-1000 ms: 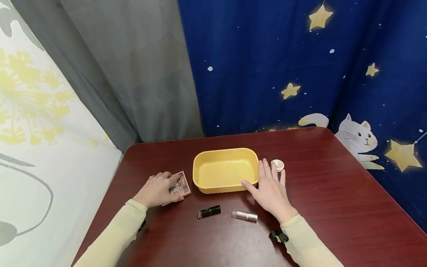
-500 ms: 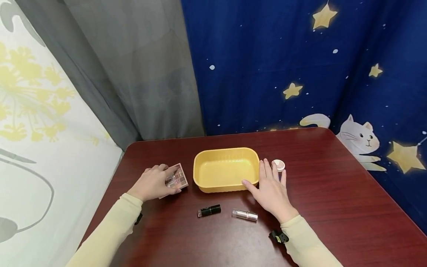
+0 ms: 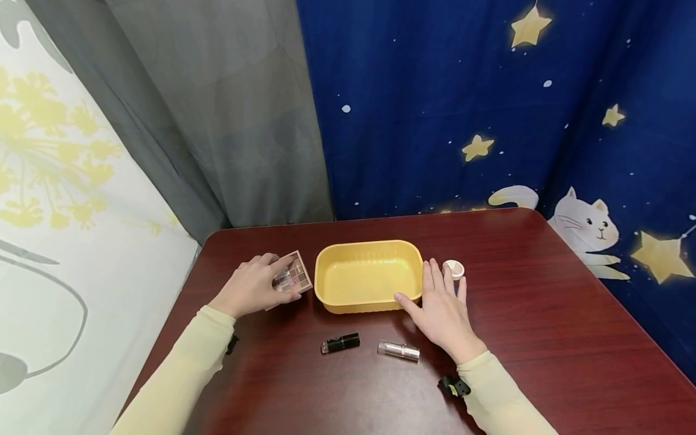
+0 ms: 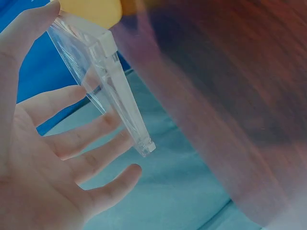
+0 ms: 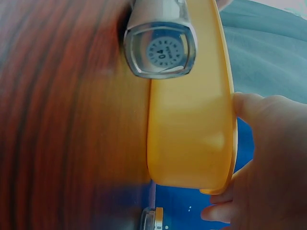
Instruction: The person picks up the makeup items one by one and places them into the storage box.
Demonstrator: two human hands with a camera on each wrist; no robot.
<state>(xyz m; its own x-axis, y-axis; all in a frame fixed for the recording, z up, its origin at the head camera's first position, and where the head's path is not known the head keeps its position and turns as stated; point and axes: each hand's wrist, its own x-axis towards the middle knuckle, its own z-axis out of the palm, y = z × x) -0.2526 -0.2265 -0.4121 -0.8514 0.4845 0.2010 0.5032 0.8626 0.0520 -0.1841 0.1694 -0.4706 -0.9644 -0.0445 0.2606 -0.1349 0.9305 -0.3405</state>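
In the head view my left hand point(image 3: 251, 286) holds an eyeshadow palette point(image 3: 296, 275), thumb at its near edge and fingers over the far part. From the left wrist, the palette's clear case point(image 4: 122, 91) appears tilted, apart from the wooden surface. Just right of it stands a yellow basin point(image 3: 370, 296) with nothing inside. My right hand point(image 3: 443, 314) rests against the basin's right end, its fingers spread and mostly straight; the thumb touches the near rim. Beyond those fingertips sits a small round white pot point(image 3: 454, 269), partly covered by them.
A black lipstick tube point(image 3: 341, 344) and a silver lipstick tube point(image 3: 399, 350) lie on the dark red table point(image 3: 326, 399) in front of the basin. The silver tube's base point(image 5: 160, 50) looms large in the right wrist view. Curtains point(image 3: 261, 121) hang behind the table.
My left hand and the palette have moved away from me, towards the table's back edge, and now sit close to the basin's left end. The right hand and the basin have stayed put.
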